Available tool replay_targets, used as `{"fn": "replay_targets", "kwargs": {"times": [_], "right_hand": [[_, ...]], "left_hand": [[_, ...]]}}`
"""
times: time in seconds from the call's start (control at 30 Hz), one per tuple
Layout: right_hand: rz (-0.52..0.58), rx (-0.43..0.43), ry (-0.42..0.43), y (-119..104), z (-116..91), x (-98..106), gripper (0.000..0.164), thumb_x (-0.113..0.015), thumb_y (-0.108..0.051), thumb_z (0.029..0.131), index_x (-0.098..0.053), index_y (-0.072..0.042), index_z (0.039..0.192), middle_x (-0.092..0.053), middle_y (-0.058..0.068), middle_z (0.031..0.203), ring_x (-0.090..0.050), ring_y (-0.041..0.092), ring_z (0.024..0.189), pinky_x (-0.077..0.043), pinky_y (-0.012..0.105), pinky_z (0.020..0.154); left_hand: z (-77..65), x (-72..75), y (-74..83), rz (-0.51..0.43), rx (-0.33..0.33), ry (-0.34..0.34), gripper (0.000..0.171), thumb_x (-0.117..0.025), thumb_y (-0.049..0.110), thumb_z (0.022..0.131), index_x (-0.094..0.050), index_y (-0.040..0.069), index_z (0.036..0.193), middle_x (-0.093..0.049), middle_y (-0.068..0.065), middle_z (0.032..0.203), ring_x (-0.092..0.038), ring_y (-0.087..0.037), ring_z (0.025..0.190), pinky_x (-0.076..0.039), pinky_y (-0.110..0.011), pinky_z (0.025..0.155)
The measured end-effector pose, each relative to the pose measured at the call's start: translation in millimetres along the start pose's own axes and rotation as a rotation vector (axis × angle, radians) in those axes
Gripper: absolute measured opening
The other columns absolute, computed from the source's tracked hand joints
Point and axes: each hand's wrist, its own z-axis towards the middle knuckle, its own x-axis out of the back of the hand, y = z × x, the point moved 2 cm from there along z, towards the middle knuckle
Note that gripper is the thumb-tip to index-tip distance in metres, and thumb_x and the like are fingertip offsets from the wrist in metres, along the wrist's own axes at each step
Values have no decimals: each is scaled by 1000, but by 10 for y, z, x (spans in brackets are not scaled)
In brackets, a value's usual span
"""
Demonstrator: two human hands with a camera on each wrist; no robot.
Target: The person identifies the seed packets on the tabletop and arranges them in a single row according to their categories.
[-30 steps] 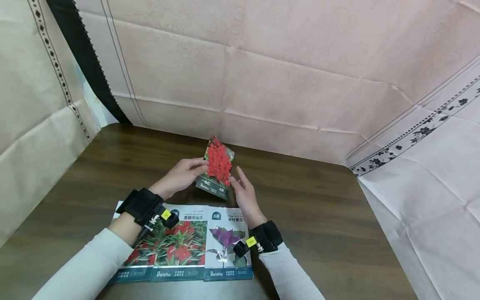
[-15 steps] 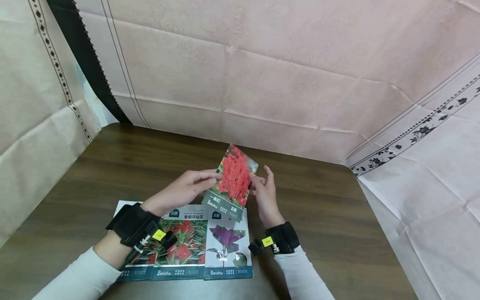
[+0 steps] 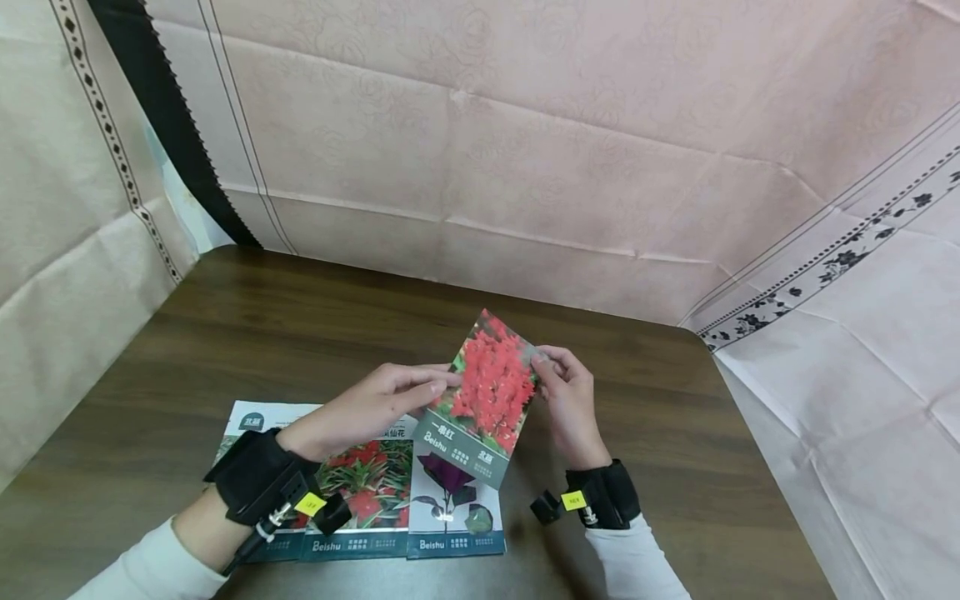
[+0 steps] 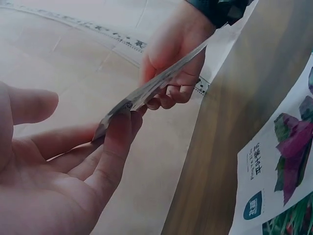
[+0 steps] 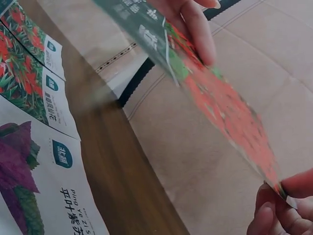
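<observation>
A seed packet (image 3: 492, 387) with red flowers and a green lower band is held tilted above the table. At its upper right corner my right hand (image 3: 573, 408) pinches it between thumb and curled fingers. My left hand (image 3: 375, 408) touches the opposite edge with mostly straight fingers, and its thumb (image 4: 36, 106) stands apart from the packet in the left wrist view. Below lie a purple-leaf packet (image 3: 450, 521), partly covered in the head view by the held one, and a middle red-flower packet (image 3: 367, 500). My left wrist and hand hide much of the leftmost packet (image 3: 273, 412).
The dark wooden table (image 3: 675, 483) carries the packets in a row near its front edge. Pale patterned cloth (image 3: 525, 167) hangs behind the table and along both sides. A dark strip (image 3: 180, 125) runs down the cloth at the left.
The red-flower packet has come toward me and to the right, over the purple-leaf packet. My right hand has moved right and now pinches its corner; the left hand has followed.
</observation>
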Motion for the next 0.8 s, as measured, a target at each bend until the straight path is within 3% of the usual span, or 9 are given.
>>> {"fn": "replay_targets", "kwargs": {"times": [0.27,0.37,0.53,0.67,0.8], "right_hand": [[-52,21,20,-32,-82,112,22,-57,-22,98,-60,-9,116,-63,-3,88,-60,9,77,-51,21,66],[-81,31,28,-33,-97,160,21,-57,-22,98,-61,-10,114,-61,-2,87,-59,9,75,-51,21,63],[-149,22,39,-7,-99,272,21,-56,-23,99,-61,-10,115,-58,-2,88,-57,10,78,-49,21,62],[-218,-10,36,80,-81,410,22,-56,-23,99,-61,-9,115,-57,-1,88,-56,11,75,-48,21,61],[-294,-39,25,195,-44,586,23,-57,-21,98,-62,-7,116,-57,-1,86,-56,11,72,-49,22,61]], "left_hand": [[-41,-93,48,1,-41,-57,49,-46,40,102,-42,20,147,-48,-8,147,-56,-25,118,-48,-41,99],[-48,-128,48,29,-45,-79,49,-44,39,103,-40,22,148,-46,-7,148,-59,-23,112,-48,-43,100],[-87,-177,33,149,-67,-45,51,-45,36,103,-36,22,150,-40,-7,153,-54,-28,126,-45,-53,103],[-121,-226,34,288,-91,-7,52,-47,38,101,-36,23,150,-32,-6,157,-43,-30,138,-44,-55,103],[-151,-323,44,438,-99,-25,55,-49,43,100,-36,24,150,-24,-2,161,-31,-29,145,-38,-55,109]]}}
